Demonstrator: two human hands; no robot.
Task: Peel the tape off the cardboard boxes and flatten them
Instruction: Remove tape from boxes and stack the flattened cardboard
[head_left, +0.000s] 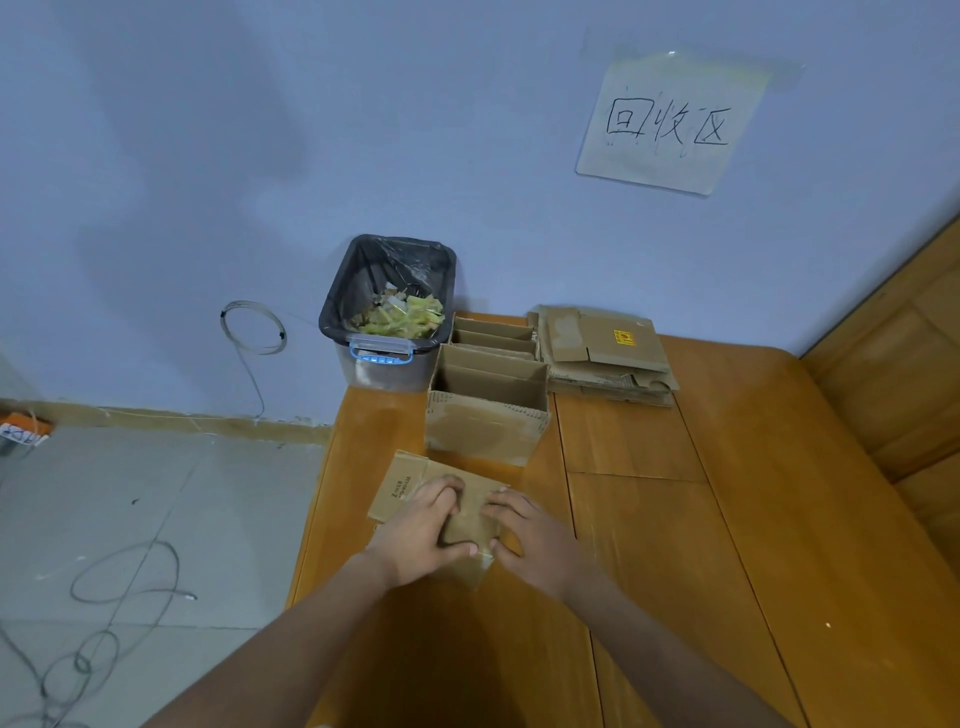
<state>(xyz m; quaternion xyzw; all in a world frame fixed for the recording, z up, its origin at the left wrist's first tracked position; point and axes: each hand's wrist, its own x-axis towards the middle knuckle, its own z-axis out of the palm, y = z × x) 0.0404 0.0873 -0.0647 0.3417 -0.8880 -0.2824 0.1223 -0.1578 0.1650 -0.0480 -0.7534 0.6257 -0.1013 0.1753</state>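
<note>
We gripped a small cardboard box (467, 512) on the wooden table (675, 545), left hand (421, 535) and right hand (530, 535) curled around it; open boxes (485, 415), flattened cardboard (608, 353) and a bin (387, 312) stood beyond

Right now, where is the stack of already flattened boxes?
In the head view, the flattened stack lies at the table's far edge against the wall, right of the open upright boxes and below the paper sign.

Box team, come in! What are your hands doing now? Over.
Left hand and right hand both gripping small cardboard box on table. Open box just behind. Nothing blocking.
</note>
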